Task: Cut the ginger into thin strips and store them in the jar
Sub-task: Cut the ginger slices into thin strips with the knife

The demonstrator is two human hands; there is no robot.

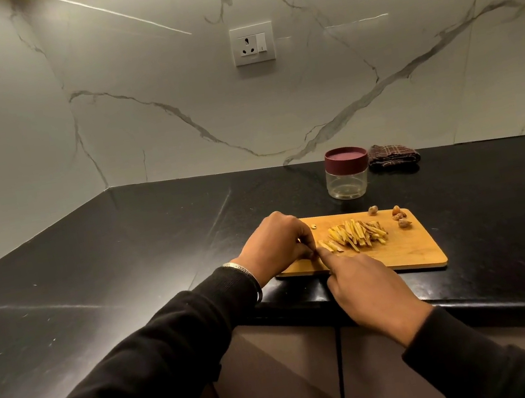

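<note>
On the glossy black stone counter lies a rectangular light wooden cutting board, close to the front edge. A heap of thin yellow ginger strips sits on the middle of the board, and a few small brownish ginger trimmings lie near its far right corner. The left hand rests on the board's left end with its fingers curled down, seemingly pinching something small that is hidden beneath them. The right hand reaches in from the near side, its fingers curled round something hidden and its fingertip just beside the left hand and the nearest strips. Behind the board stands a clear round plastic jar with a maroon lid, lid on. Just right of the jar, against the white marble wall, lies a folded dark checked cloth.
</note>
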